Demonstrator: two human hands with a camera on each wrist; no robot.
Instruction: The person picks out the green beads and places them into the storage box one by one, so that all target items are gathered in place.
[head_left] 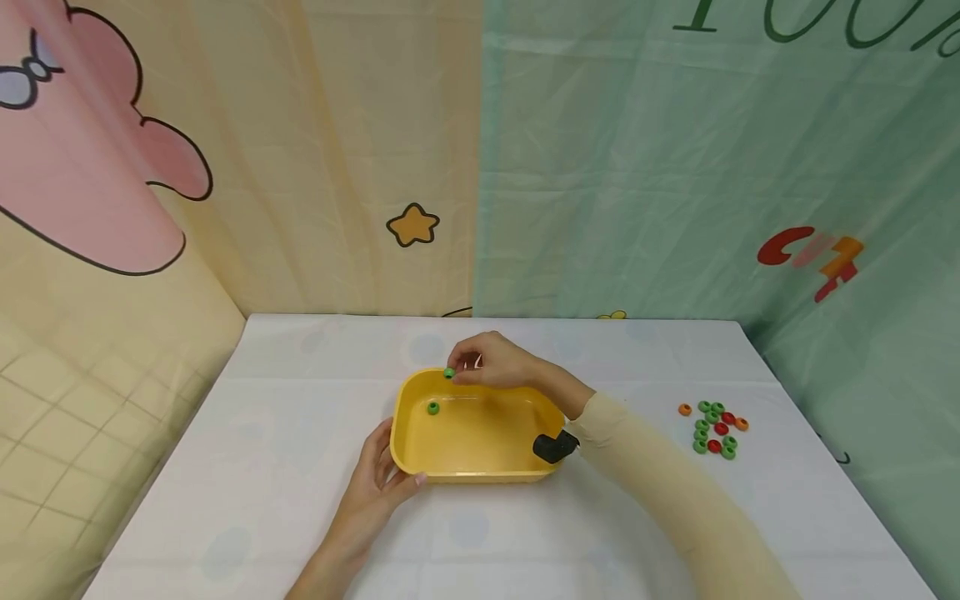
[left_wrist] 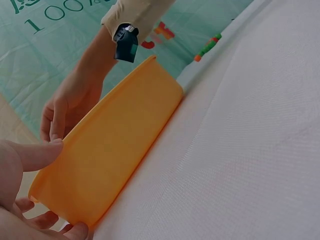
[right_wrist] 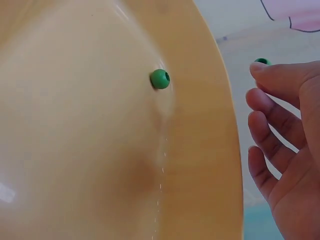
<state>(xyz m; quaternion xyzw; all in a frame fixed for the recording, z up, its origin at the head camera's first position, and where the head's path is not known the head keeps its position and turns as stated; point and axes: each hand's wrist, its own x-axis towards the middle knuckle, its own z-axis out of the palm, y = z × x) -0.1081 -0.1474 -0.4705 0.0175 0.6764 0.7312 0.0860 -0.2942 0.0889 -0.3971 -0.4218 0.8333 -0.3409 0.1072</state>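
Observation:
A shallow yellow tub (head_left: 480,437) sits on the white-covered table, and one green bead (head_left: 432,408) lies inside it, near its left end. My left hand (head_left: 380,477) holds the tub at its near left corner; in the left wrist view the thumb (left_wrist: 42,154) lies at the rim and the other fingers curl at the end wall. Over the far left rim, my right hand (head_left: 501,360) pinches a second green bead (head_left: 449,372) between thumb and fingertips. The right wrist view shows that bead (right_wrist: 262,61) mostly hidden behind the thumb.
Several loose green, red and orange beads (head_left: 713,428) lie grouped on the table (head_left: 622,517) to the right of the tub. A black device (head_left: 553,447) is on the right wrist, above the tub's right end. Printed curtains (head_left: 360,150) hang behind the table and along its sides.

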